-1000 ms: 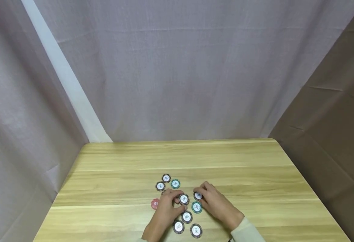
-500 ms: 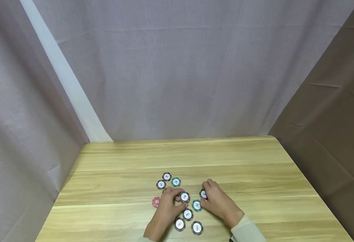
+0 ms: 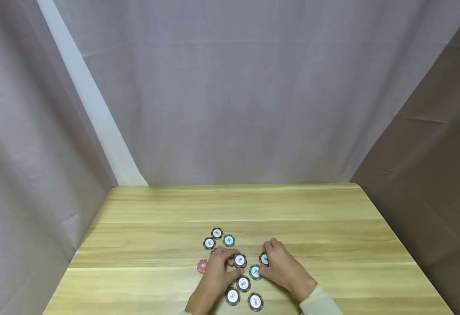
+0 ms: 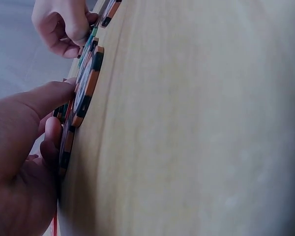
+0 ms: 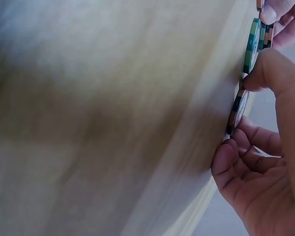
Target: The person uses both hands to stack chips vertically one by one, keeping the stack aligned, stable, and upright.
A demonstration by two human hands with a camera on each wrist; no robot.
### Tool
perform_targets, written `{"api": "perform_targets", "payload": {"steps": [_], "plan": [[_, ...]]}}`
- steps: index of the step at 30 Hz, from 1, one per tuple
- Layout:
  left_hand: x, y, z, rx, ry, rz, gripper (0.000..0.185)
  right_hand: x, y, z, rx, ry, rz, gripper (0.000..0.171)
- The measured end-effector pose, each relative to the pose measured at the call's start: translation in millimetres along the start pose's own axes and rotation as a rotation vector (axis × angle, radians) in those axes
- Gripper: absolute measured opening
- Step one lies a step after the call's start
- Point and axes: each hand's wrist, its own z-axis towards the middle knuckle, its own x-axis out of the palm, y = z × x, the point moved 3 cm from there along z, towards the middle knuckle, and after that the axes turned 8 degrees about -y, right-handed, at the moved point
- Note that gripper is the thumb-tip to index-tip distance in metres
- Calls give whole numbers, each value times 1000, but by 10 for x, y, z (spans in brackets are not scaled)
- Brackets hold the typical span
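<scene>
My left hand (image 3: pixel 217 267) curls thumb and fingers around the edge of a black poker chip (image 3: pixel 239 260) marked 100. In the left wrist view its thumb lies close to a black-and-orange chip (image 4: pixel 86 88). A short way to the right, my right hand (image 3: pixel 285 264) pinches another black chip (image 3: pixel 264 259) between thumb and fingers. That black-edged chip (image 5: pixel 237 110) is low over the wood or on it in the right wrist view. A green chip (image 3: pixel 255 271) marked 20 lies between the hands, close by the right thumb.
Black chips lie flat nearer the front, among them one (image 3: pixel 243 283) and another (image 3: pixel 255 302). Farther back are two black chips (image 3: pixel 217 233) and a green chip (image 3: pixel 228 240). The left hand partly covers a red chip (image 3: pixel 202 266). Curtains (image 3: pixel 230 109) stand behind the wooden table (image 3: pixel 312 210).
My right hand has shifted slightly right, bringing its black chip with it, away from the left hand. The left hand stays around its chip.
</scene>
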Motion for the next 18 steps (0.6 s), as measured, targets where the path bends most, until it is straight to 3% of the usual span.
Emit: {"api": "perform_targets", "payload": {"steps": [9,18], "plan": [[0,-5,1,-53,37,6,48,-39,52,-6,-10,-56,18,26],[-20,18,7,-43,31,10,48,-191,231,57,-37,-70,63,28]]}}
